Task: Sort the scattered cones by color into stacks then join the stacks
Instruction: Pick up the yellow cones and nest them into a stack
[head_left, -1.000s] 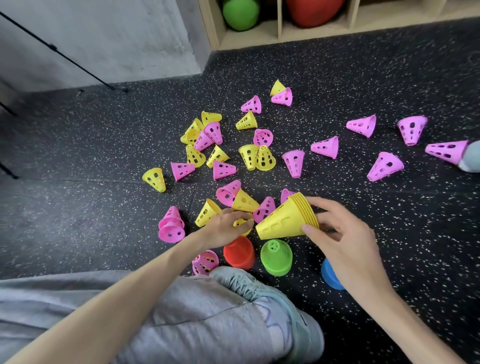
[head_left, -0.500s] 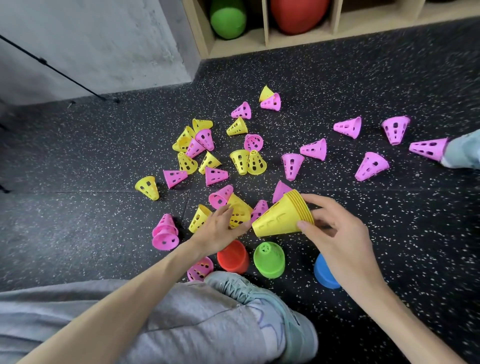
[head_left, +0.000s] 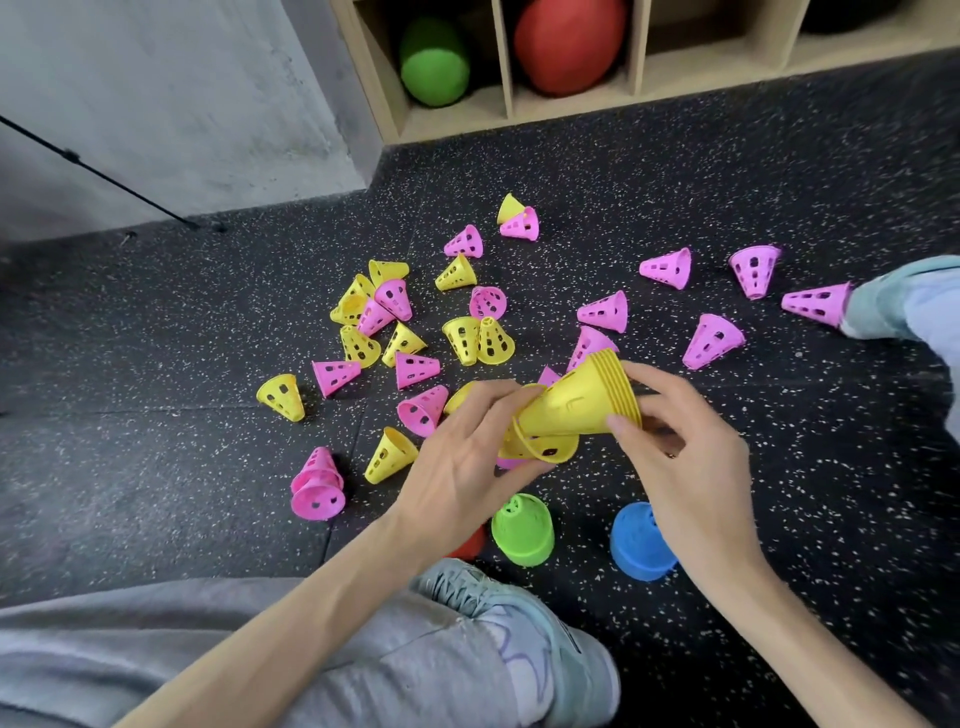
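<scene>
Yellow stack (head_left: 582, 402) held in the air above the floor (head_left: 156, 467), lying on its side, narrow end toward the left. Right hand (head_left: 685, 457) grips it at the wide rims, thumb near, fingers curled over the far side. Left hand (head_left: 467, 467) pinches a single yellow cone (head_left: 540, 447), its open mouth at the stack's narrow end. Below the hands stand a green stack (head_left: 522, 530) and a blue stack (head_left: 636, 543). Loose pink and yellow cones lie scattered beyond.
</scene>
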